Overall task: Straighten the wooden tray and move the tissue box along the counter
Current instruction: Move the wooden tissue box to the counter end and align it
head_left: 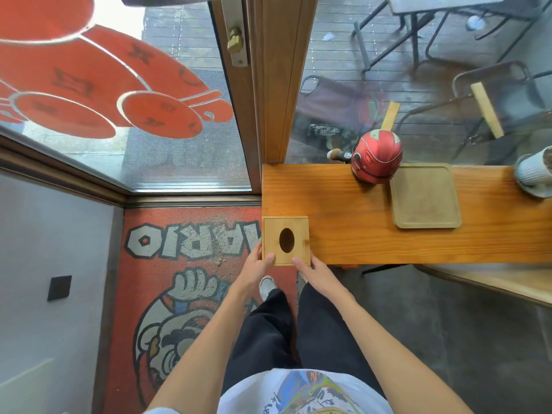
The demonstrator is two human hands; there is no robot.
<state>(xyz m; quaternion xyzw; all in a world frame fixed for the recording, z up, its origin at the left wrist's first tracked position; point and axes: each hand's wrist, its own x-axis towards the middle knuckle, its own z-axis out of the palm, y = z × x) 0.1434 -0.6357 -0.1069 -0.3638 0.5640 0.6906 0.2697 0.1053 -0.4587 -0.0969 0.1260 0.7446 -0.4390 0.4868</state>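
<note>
A square wooden tissue box [295,231] with an oval hole in its lid sits at the near left corner of the wooden counter [343,210]. My left hand [254,265] grips the box's near left corner, thumb on the lid. Over the near right corner lies my right hand [313,271], thumb on top as well. The wooden tray [424,197], shallow and empty, lies farther right on the counter, roughly square to its edges.
A red helmet-shaped figure [377,156] stands at the counter's back edge, touching the tray's far left corner. A white ribbed pot [534,174] sits at the far right. Glass window and wooden door frame [277,85] rise behind. A printed floor mat [185,279] lies below.
</note>
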